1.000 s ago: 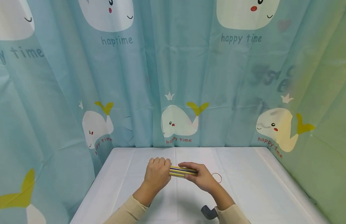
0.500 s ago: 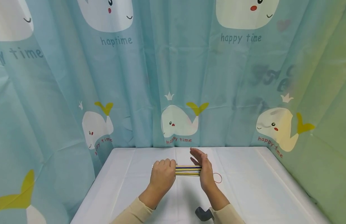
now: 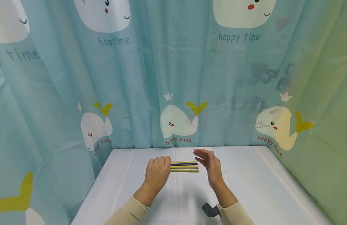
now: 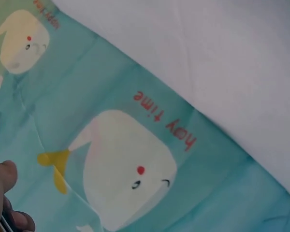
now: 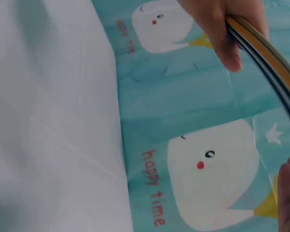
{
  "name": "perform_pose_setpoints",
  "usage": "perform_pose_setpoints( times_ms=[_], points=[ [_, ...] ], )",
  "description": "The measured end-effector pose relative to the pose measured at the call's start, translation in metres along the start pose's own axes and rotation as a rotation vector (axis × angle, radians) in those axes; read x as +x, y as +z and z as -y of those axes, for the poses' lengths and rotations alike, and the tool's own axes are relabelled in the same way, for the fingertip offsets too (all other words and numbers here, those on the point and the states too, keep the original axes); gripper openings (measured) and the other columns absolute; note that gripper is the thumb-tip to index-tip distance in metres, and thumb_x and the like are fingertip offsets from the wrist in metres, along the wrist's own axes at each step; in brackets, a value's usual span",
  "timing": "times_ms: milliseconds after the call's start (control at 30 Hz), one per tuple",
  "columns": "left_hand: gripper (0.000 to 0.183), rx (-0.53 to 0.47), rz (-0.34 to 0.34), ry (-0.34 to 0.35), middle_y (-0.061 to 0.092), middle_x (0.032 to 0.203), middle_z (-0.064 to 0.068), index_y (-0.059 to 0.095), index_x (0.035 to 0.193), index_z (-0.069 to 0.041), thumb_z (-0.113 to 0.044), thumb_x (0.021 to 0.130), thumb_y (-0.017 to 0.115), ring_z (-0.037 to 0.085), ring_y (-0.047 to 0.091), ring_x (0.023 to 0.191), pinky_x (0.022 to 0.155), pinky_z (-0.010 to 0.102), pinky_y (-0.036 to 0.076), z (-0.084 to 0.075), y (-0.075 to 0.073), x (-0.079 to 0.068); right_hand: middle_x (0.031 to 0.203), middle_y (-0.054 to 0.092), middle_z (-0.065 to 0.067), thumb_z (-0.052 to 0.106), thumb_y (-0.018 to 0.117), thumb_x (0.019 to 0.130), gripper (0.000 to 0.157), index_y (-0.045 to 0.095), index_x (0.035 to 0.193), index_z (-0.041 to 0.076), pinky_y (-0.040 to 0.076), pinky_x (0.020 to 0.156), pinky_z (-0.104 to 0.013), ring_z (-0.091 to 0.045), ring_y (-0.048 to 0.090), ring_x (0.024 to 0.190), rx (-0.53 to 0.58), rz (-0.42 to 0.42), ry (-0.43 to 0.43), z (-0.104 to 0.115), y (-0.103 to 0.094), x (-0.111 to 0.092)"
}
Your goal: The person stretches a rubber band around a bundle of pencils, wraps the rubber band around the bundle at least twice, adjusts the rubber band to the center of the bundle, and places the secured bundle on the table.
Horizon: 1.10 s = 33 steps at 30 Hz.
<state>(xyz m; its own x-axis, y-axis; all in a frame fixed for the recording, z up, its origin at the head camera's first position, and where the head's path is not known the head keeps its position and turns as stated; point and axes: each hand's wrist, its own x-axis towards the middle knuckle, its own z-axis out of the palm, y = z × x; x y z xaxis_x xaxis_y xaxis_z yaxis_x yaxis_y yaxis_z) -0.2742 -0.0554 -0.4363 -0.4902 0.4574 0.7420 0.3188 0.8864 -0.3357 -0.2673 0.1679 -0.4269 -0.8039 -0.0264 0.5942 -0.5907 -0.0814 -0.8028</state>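
My right hand [image 3: 213,167], empty, fingers relaxed, has moved off the sticks [image 3: 184,167]; my left hand [image 3: 157,171] alone grips them, ends nearly level.

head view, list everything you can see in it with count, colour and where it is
thin sticks: one bundle, number unclear, yellow and dark blue among them, above the table
table: 1, white, below
curtain: panel count unclear, blue-green, behind and at both sides
whale prints: 7, white, on the curtain, four cut off
crown prints: 3, white, above the lower whales
lettering: 6 lines, 3 red, 3 dark, under whales
heart print: 1, faded pink, upper right
device: 1, dark grey, at the right cuff
sleeves: 2, cream, bottom edge
left grip: 1, bare, round the sticks
right grip: 1, bare, beside their free ends
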Motion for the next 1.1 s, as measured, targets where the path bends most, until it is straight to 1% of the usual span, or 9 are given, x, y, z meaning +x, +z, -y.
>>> perform_pose_setpoints(
  times_ms=[133,233,367,500,667,767,900,1000,1100],
  points=[
    [0.026,-0.012,0.039,-0.011,0.051,0.065,0.003,0.054,0.081,-0.009,-0.011,0.074,0.078,0.016,0.049,0.053,0.048,0.027,0.032,0.005,0.000,-0.002,0.119,0.064,-0.016,0.019,0.037,0.107,0.036,0.062,0.119,-0.003,0.047,0.094,-0.037,-0.029,0.061,0.112,-0.159,-0.043,0.048,0.000,0.003,-0.003],
    [0.026,-0.042,0.019,-0.005,0.052,0.064,0.004,0.054,0.081,-0.009,-0.009,0.074,0.079,0.017,0.050,0.052,0.046,0.027,0.033,0.007,-0.001,-0.002,0.118,0.066,-0.004,0.026,0.044,0.105,0.031,0.065,0.119,0.008,0.047,0.094,-0.030,-0.019,0.062,0.108,-0.274,-0.036,0.060,-0.008,0.007,-0.007],
    [0.027,-0.056,-0.010,0.014,0.050,0.062,0.004,0.053,0.080,-0.009,-0.005,0.073,0.078,0.018,0.049,0.049,0.045,0.027,0.031,0.011,0.000,-0.002,0.119,0.067,-0.005,0.025,0.044,0.104,0.030,0.066,0.119,0.010,0.048,0.094,-0.038,-0.020,0.063,0.106,-0.343,-0.030,0.039,-0.012,0.004,-0.009],
    [0.027,-0.030,0.001,0.029,0.053,0.065,0.004,0.055,0.084,-0.009,-0.007,0.073,0.079,0.018,0.050,0.052,0.047,0.028,0.031,0.018,0.000,-0.003,0.119,0.067,-0.005,0.025,0.048,0.103,0.028,0.067,0.118,0.011,0.049,0.091,-0.045,-0.023,0.064,0.108,-0.439,-0.063,0.041,-0.016,-0.008,-0.008],
    [0.022,0.010,-0.035,0.044,0.052,0.066,0.005,0.056,0.084,-0.010,-0.006,0.075,0.076,0.021,0.051,0.058,0.053,0.032,0.035,0.028,0.003,-0.003,0.120,0.066,-0.008,0.023,0.055,0.100,0.025,0.066,0.118,0.010,0.052,0.085,-0.046,-0.028,0.064,0.107,-0.576,-0.053,0.141,-0.027,-0.032,-0.007],
    [0.022,0.022,-0.063,0.042,0.050,0.065,0.005,0.055,0.082,-0.011,-0.004,0.074,0.074,0.023,0.052,0.061,0.058,0.035,0.037,0.033,0.005,-0.004,0.119,0.066,-0.009,0.022,0.059,0.098,0.024,0.067,0.117,0.009,0.053,0.081,-0.046,-0.032,0.064,0.105,-0.669,-0.009,0.242,-0.041,-0.047,-0.010],
    [0.018,0.010,-0.075,0.042,0.046,0.063,0.004,0.053,0.081,-0.011,-0.001,0.077,0.067,0.023,0.048,0.057,0.055,0.034,0.033,0.035,0.006,-0.004,0.116,0.067,-0.011,0.026,0.064,0.094,0.026,0.068,0.113,0.008,0.050,0.084,-0.050,-0.035,0.063,0.104,-0.832,0.108,0.344,-0.061,-0.066,-0.018],
    [0.014,-0.020,-0.091,0.043,0.044,0.061,0.004,0.052,0.080,-0.011,0.001,0.079,0.059,0.022,0.046,0.052,0.051,0.031,0.028,0.036,0.008,-0.005,0.114,0.067,-0.013,0.025,0.069,0.090,0.027,0.069,0.109,0.005,0.046,0.090,-0.052,-0.036,0.062,0.107,-0.969,0.216,0.374,-0.072,-0.076,-0.022],
    [0.015,-0.047,-0.103,0.041,0.044,0.061,0.004,0.052,0.079,-0.011,0.001,0.078,0.060,0.022,0.046,0.050,0.048,0.030,0.025,0.036,0.010,-0.007,0.111,0.067,-0.016,0.020,0.073,0.086,0.027,0.069,0.105,0.002,0.043,0.093,-0.053,-0.039,0.059,0.109,-1.086,0.324,0.384,-0.079,-0.083,-0.025]
  ],
)
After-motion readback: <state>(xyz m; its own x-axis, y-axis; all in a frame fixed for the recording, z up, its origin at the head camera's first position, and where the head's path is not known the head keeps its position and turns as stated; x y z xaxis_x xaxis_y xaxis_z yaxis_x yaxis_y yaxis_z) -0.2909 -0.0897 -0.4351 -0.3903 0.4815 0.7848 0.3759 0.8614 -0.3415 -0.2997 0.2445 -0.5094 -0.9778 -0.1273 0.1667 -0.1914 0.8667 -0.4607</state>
